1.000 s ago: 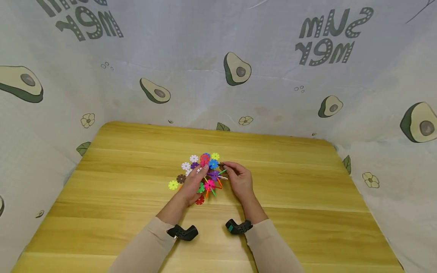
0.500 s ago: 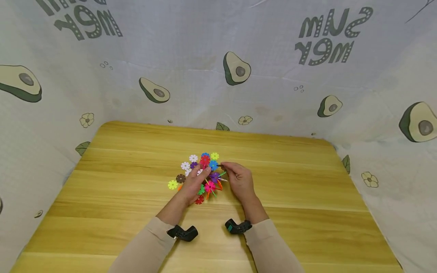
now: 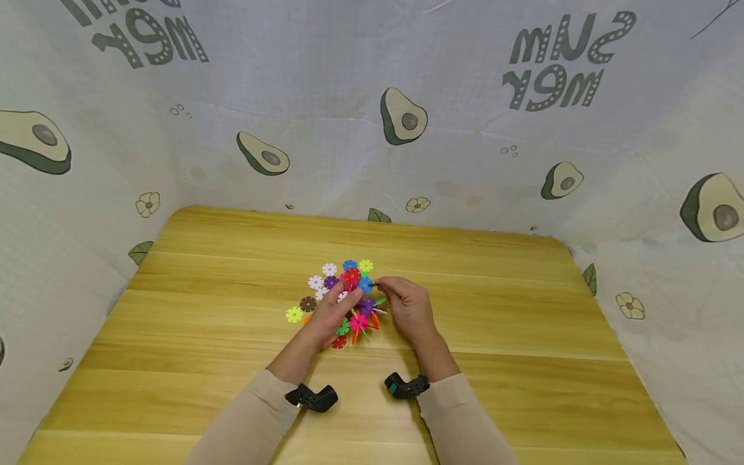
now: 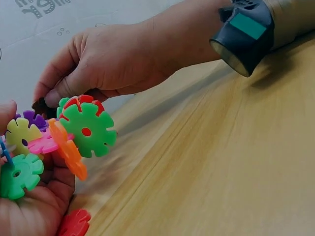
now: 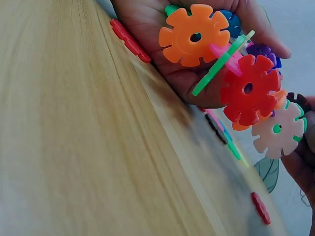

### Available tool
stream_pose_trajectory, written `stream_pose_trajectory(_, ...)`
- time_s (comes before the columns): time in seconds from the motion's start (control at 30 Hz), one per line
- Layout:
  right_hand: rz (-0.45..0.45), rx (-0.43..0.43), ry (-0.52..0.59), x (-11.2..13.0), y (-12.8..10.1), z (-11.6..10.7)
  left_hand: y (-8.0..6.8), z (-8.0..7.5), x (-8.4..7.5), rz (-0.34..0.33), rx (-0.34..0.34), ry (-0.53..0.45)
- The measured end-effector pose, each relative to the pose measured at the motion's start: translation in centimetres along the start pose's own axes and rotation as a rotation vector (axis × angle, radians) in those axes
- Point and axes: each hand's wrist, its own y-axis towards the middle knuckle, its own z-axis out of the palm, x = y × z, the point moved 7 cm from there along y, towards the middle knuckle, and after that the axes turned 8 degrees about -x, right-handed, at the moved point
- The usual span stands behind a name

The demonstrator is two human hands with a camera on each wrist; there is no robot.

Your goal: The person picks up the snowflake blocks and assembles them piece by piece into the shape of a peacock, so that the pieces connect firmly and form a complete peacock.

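Observation:
My left hand [image 3: 327,321] holds a cluster of interlocked, notched plastic flower discs [image 3: 358,321] above the table. Pink, purple, orange, green, red and white pieces jut from it at various angles. In the left wrist view, a green disc [image 4: 97,140] and an orange disc [image 4: 74,156] face the camera. At the cluster's far right side, my right hand [image 3: 411,310] pinches a dark brown disc [image 4: 39,106] between thumb and forefinger. The right wrist view shows that dark disc [image 5: 299,101] by a white disc [image 5: 271,135]; whether they are joined is hidden.
Loose discs lie on the wooden table [image 3: 511,303] around the left hand: yellow [image 3: 294,314], brown [image 3: 308,304], white [image 3: 316,282], blue [image 3: 349,265] and red [image 3: 339,343] among them. A printed cloth [image 3: 325,181] hangs behind the table.
The cluster in my left hand has tilted and shifted slightly right and toward me, with the left thumb moving along. My right hand stays almost in place, still pinching the dark disc.

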Motion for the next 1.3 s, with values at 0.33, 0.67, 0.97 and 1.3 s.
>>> stream_pose_trajectory(0.33, 0.141, 0.017, 0.114, -0.5, -0.1, 0.5, 0.2, -0.2, 0.1, 0.009, -0.021, -0.066)
stream_pose_trajectory(0.67, 0.263, 0.248, -0.109, -1.7, -1.2, 3.1, -0.3, -2.0, -1.9, 0.038, -0.083, -0.330)
stream_pose_trajectory(0.97, 0.106, 0.317, -0.421, -0.8, -1.5, 4.0, 0.1, -2.6, -2.2, 0.093, -0.101, -0.286)
stream_pose_trajectory(1.3, 0.173, 0.276, -0.426, -1.1, -1.6, 3.8, -0.4, -2.0, -2.0, 0.174, -0.093, 0.103)
